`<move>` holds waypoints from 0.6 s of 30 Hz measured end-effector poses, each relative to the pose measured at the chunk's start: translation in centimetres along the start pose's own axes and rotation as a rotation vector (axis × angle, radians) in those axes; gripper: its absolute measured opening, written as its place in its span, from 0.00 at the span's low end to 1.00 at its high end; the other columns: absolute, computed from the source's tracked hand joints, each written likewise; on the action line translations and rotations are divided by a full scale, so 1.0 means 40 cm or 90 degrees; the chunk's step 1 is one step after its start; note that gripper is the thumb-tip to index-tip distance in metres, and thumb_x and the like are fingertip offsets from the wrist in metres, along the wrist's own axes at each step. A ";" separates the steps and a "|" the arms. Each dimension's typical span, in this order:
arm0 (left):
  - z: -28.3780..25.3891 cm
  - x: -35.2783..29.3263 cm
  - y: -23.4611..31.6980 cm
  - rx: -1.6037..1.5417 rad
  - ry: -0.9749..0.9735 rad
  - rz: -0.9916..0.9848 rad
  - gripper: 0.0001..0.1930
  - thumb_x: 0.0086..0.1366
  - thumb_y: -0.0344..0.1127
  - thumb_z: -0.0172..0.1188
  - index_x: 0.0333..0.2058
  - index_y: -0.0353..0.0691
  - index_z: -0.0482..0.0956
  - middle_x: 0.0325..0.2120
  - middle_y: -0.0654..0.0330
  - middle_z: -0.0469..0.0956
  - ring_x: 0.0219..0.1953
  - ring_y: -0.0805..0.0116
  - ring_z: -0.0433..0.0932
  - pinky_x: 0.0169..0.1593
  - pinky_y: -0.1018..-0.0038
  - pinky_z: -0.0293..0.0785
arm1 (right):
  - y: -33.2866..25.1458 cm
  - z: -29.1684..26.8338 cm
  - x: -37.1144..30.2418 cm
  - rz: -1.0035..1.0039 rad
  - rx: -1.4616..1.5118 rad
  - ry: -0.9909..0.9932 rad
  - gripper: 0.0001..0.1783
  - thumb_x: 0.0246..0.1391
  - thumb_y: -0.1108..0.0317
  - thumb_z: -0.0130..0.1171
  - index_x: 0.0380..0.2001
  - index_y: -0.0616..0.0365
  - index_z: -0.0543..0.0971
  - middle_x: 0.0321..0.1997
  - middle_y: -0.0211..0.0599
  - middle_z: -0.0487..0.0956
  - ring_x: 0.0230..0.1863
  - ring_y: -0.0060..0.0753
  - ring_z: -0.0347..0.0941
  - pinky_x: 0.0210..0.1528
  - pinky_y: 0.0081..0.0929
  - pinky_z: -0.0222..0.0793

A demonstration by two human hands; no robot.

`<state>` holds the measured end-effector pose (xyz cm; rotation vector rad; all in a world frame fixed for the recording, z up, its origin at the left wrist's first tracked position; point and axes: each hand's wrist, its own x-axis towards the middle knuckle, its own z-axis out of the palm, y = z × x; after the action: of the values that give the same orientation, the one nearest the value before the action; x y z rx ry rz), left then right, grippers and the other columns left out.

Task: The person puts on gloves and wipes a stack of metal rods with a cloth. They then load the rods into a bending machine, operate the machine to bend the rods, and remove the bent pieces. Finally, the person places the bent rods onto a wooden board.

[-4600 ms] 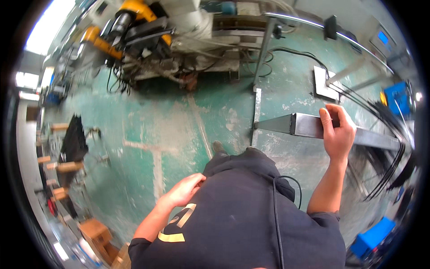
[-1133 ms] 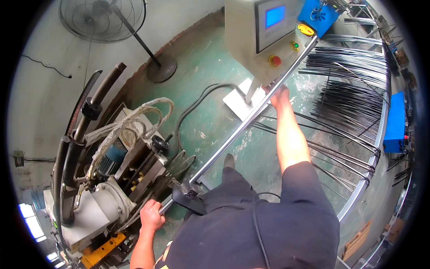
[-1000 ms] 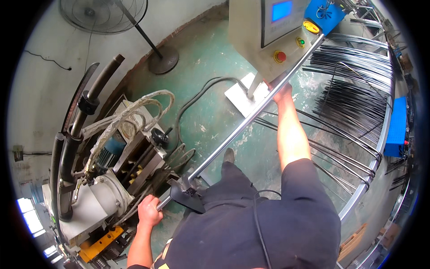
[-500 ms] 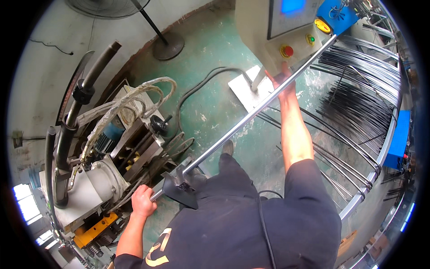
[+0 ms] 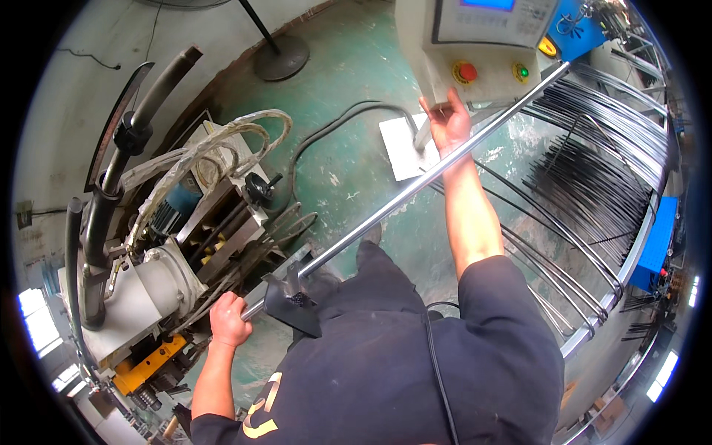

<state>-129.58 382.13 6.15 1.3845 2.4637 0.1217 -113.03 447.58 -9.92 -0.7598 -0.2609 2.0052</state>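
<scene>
A long shiny metal tube [image 5: 386, 211] slants from lower left to upper right in front of my body. My left hand [image 5: 230, 319] is closed around its lower end. Close to that hand, the tube passes over a dark metal bracket [image 5: 291, 311]. My right hand [image 5: 449, 122] is open with its fingers apart, just below the control box [image 5: 486, 63]. The tube crosses over my right wrist; whether it rests there I cannot tell. A red push button [image 5: 466, 72] on the box is just above my right fingertips, and a green button [image 5: 522, 72] sits to its right.
A machine with a white housing [image 5: 122, 311], hoses and a blue motor [image 5: 176, 209] stands at left. On the right, a rack holds several dark rods [image 5: 589, 193] and shiny tubes. A fan base [image 5: 282, 59] and cable [image 5: 297, 159] are on the green floor.
My right hand has moved a little left and away from the buttons, and its spread fingers show more clearly. My left hand stays on the tube. The whole view has shifted slightly.
</scene>
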 end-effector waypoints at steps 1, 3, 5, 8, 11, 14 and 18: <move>-0.004 0.005 0.000 0.006 0.010 0.005 0.08 0.44 0.25 0.66 0.26 0.40 0.78 0.29 0.54 0.74 0.34 0.47 0.78 0.37 0.53 0.77 | 0.002 -0.016 -0.006 -0.001 0.006 0.002 0.15 0.70 0.64 0.68 0.50 0.65 0.81 0.51 0.47 0.84 0.56 0.50 0.80 0.69 0.69 0.76; -0.004 -0.001 0.004 0.010 0.018 0.000 0.07 0.44 0.25 0.65 0.25 0.40 0.78 0.28 0.55 0.74 0.33 0.48 0.78 0.36 0.54 0.76 | 0.008 -0.024 -0.044 -0.006 -0.017 -0.005 0.22 0.71 0.63 0.67 0.59 0.65 0.77 0.60 0.47 0.81 0.63 0.52 0.77 0.71 0.68 0.76; -0.004 -0.003 0.002 0.007 0.016 -0.005 0.08 0.44 0.25 0.66 0.25 0.40 0.78 0.28 0.55 0.73 0.33 0.48 0.77 0.36 0.54 0.76 | 0.002 -0.041 -0.071 -0.007 -0.023 -0.005 0.25 0.71 0.64 0.66 0.64 0.65 0.74 0.64 0.47 0.78 0.66 0.52 0.75 0.71 0.67 0.75; -0.002 -0.009 0.002 0.004 0.007 -0.018 0.07 0.44 0.25 0.65 0.25 0.40 0.78 0.29 0.54 0.74 0.34 0.47 0.78 0.37 0.54 0.77 | -0.006 -0.066 -0.096 0.008 -0.018 0.001 0.29 0.70 0.63 0.67 0.67 0.63 0.72 0.70 0.46 0.75 0.70 0.53 0.73 0.73 0.67 0.73; -0.001 -0.007 0.005 -0.009 -0.001 -0.022 0.07 0.45 0.25 0.65 0.25 0.39 0.78 0.29 0.54 0.75 0.36 0.47 0.79 0.39 0.53 0.77 | -0.016 -0.103 -0.107 0.025 -0.008 -0.059 0.29 0.69 0.62 0.69 0.67 0.59 0.74 0.69 0.44 0.79 0.71 0.50 0.74 0.76 0.67 0.70; -0.004 -0.012 -0.002 -0.010 0.000 -0.021 0.07 0.46 0.25 0.65 0.26 0.40 0.79 0.30 0.54 0.75 0.37 0.46 0.79 0.40 0.52 0.78 | -0.034 -0.138 -0.078 0.052 -0.012 -0.129 0.26 0.69 0.62 0.69 0.66 0.57 0.76 0.66 0.42 0.82 0.69 0.47 0.76 0.76 0.68 0.68; -0.005 -0.020 0.022 0.006 0.020 -0.061 0.07 0.47 0.25 0.64 0.27 0.40 0.79 0.32 0.54 0.76 0.38 0.45 0.80 0.41 0.51 0.78 | -0.026 -0.133 -0.080 0.085 -0.038 -0.088 0.21 0.73 0.61 0.65 0.60 0.61 0.76 0.59 0.43 0.83 0.62 0.44 0.80 0.75 0.67 0.71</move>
<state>-128.53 381.93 6.72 1.2757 2.5539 0.1118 -107.89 444.84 -12.32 -0.6927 -0.3601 2.1887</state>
